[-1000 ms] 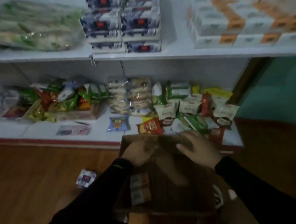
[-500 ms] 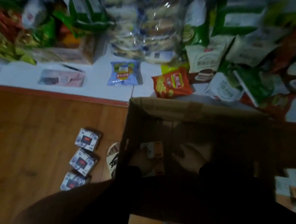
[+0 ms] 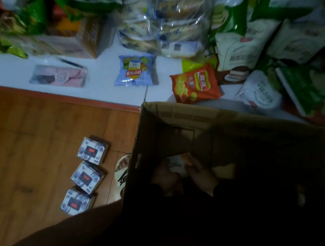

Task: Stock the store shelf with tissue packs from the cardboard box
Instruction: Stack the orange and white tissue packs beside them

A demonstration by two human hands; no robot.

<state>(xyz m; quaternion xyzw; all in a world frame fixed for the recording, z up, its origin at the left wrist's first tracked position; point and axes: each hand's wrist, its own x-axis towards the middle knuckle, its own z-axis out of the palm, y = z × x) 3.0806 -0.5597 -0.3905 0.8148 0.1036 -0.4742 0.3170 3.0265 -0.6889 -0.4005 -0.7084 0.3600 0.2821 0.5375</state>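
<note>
Both hands reach down inside the cardboard box (image 3: pixel 186 113), the landmark for everything else. Deep in its dark interior, the left hand (image 3: pixel 164 177) and the right hand (image 3: pixel 201 172) meet on a white and orange tissue pack (image 3: pixel 177 164); the right hand's fingers (image 3: pixel 193 163) curl over the pack's edge and grip it, and the left hand seems to hold the pack from its other side, though in the gloom I cannot tell how its fingers lie. Black sleeves run from the wrists toward the camera. Left of the box, three dark-patterned tissue packs (image 3: pixel 87 176) lie in a row on the wooden floor (image 3: pixel 35 140), and a white shoe (image 3: pixel 122 174) peeks out just beside the box wall. Beyond the box's far flap lies the low white shelf (image 3: pixel 101 73) with its red front edge. On it, an orange snack bag (image 3: pixel 195 83) sits just past the flap, a blue chip bag (image 3: pixel 135 70) further left, and a flat pink packet (image 3: pixel 59 76) further left again. Behind these, blurred heaps of green and white bags fill the shelf.
</note>
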